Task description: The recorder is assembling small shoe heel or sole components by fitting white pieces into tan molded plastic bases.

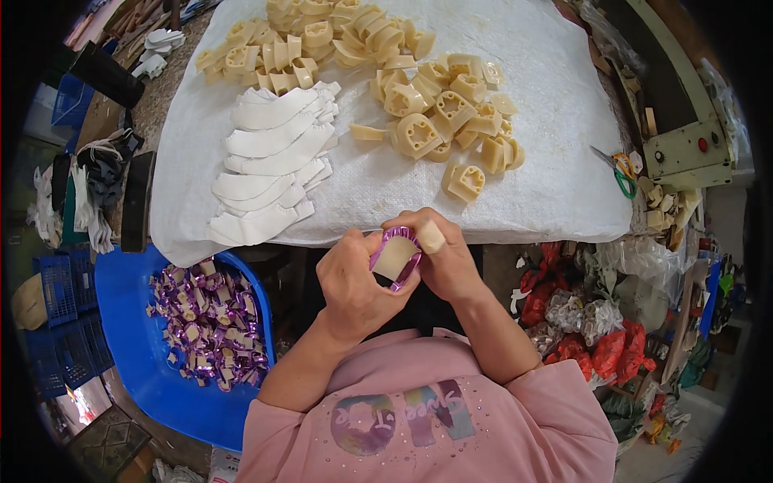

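Both hands hold one small shoe heel [398, 256] just in front of the table's near edge. Shiny purple covering wraps its sides, gathered in pleats along the top rim, and a pale beige face shows in the middle. My left hand [354, 278] closes round its left and lower side, thumb and fingers pressed against it. On the right side my right hand [443, 262] grips it too; a beige cover [431, 237] sits on one of its fingers. Bare beige heels [465, 183] lie on the table beyond, the nearest a little past my right hand.
A white sheet [564, 185] covers the table. Curved white pieces [262, 177] lie overlapped at left, more beige heels [318, 36] behind. A blue tub [129, 346] at lower left holds many purple-covered heels [213, 322]. Scissors [624, 173] and a green machine [684, 153] stand right, red bags [620, 350] below.
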A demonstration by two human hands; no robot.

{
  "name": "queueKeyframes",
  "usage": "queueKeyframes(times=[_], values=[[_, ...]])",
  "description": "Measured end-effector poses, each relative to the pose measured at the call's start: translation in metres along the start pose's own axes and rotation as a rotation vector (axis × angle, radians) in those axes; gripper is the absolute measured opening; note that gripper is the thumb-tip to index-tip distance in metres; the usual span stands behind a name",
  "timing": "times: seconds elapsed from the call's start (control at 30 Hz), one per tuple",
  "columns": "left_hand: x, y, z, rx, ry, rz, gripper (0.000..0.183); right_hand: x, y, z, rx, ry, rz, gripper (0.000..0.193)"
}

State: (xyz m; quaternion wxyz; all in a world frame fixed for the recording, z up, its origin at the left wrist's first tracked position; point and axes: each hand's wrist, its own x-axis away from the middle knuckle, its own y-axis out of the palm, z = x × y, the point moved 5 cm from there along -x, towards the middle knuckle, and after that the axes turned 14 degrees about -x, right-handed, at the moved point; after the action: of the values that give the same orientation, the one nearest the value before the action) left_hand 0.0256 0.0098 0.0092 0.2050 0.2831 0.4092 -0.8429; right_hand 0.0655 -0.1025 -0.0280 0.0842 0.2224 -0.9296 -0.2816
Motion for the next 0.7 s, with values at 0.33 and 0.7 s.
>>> queueKeyframes(times=[0.33, 0.7], values=[[0.007, -0.005, -0.005, -0.187, 0.047, 0.052, 0.047, 0.002, 0.017, -0.006, 0.659, -0.238, 0.046, 0.026], [0.036, -0.080, -0.095, -0.307, -0.364, 0.071, 0.039, -0.049, 0.070, -0.011, 0.987, -0.462, -0.346, 0.033]])
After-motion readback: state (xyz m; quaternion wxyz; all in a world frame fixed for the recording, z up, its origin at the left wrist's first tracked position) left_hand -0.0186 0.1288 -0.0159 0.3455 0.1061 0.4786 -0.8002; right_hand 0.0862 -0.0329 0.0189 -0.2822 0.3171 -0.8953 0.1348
